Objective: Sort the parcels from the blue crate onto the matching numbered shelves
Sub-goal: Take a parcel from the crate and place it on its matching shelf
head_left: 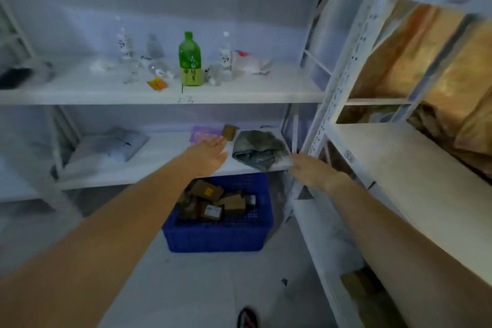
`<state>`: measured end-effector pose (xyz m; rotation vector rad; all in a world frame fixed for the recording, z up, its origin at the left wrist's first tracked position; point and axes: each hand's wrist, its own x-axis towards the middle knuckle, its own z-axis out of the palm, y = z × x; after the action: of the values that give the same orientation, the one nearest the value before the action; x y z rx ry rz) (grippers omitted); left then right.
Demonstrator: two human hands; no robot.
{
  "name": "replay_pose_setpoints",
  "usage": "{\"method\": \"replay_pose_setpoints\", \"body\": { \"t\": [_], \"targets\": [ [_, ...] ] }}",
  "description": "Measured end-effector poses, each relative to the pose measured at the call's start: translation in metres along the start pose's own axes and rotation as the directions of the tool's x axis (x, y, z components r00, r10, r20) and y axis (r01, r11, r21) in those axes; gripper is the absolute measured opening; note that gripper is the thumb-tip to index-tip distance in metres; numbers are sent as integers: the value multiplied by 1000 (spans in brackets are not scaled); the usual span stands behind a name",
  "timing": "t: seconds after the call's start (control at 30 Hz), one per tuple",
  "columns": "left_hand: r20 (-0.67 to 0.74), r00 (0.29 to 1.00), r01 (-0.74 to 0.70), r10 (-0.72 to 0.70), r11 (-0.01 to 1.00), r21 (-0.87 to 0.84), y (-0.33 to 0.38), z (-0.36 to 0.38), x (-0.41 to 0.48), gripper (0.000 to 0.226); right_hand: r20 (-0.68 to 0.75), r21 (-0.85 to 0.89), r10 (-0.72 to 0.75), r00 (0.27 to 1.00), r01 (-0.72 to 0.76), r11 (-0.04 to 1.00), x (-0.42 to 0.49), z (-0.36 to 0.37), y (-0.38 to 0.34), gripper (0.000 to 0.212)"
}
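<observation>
1. L hand (pixel 210 152): flat, fingers straight, holding nothing, over the lower shelf (pixel 159 160), just beside the purple flat packet (pixel 202 133) & small brown box (pixel 230 131).
2. R hand (pixel 311 170): spread too, nothing in it, fingertips by the grey-green bagged parcel (pixel 259 149). Can't tell if touching.
3. The blue crate (pixel 218 237) sits on the floor (pixel 213 287) under that shelf w/ brown parcels (pixel 213 202) inside. Plenty left, I'd say.
4. Tip: the bag lies right at the front edge, so nudge it back w/ both palms or it may slide off.
5. Check label vs shelf no. before the next pick. The scribble on the upper shelf edge (pixel 186 100) is too blurry to read.
</observation>
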<state>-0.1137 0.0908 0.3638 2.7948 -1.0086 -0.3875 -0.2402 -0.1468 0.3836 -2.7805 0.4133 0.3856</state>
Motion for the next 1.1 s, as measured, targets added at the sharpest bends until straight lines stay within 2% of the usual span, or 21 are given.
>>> {"method": "replay_pose_setpoints", "body": {
  "t": [0.07,0.13,0.23,0.33,0.43,0.53,0.67,0.8,0.9,0.97,1.1],
  "targets": [
    [39,994,105,-102,990,-90,-28,38,22,55,87,-9,-37,995,38,999,52,21,4,42],
    [134,970,219,-202,968,-120,-57,78,39,53,169,-32,-63,984,69,997,103,48,12,53],
    [271,913,352,-305,925,-144,-86,126,50,50,363,-50,-104,926,131,990,163,85,16,57],
    [292,859,490,-421,840,-230,-108,156,61,53,439,-72,-135,888,185,980,212,115,14,56],
    [367,807,567,-463,782,-259,-130,180,77,54,519,-99,-109,848,186,977,253,141,-4,59],
    [459,759,606,-461,757,-243,-159,206,90,55,626,-22,-132,769,186,982,283,180,-28,59],
    [505,739,606,-445,767,-211,-205,240,124,57,679,95,-120,724,76,993,328,239,-51,59],
    [511,760,577,-402,779,-246,-239,272,172,58,721,201,-38,692,-156,967,368,296,-64,59],
    [474,792,544,-386,798,-259,-265,312,219,59,721,320,48,691,-393,862,415,343,-72,60],
    [464,809,511,-362,823,-249,-281,346,254,60,722,373,95,685,-501,781,449,377,-75,61],
    [393,865,407,-312,895,-183,-316,424,327,61,664,401,134,736,-501,767,523,453,-69,64]
  ]
}}
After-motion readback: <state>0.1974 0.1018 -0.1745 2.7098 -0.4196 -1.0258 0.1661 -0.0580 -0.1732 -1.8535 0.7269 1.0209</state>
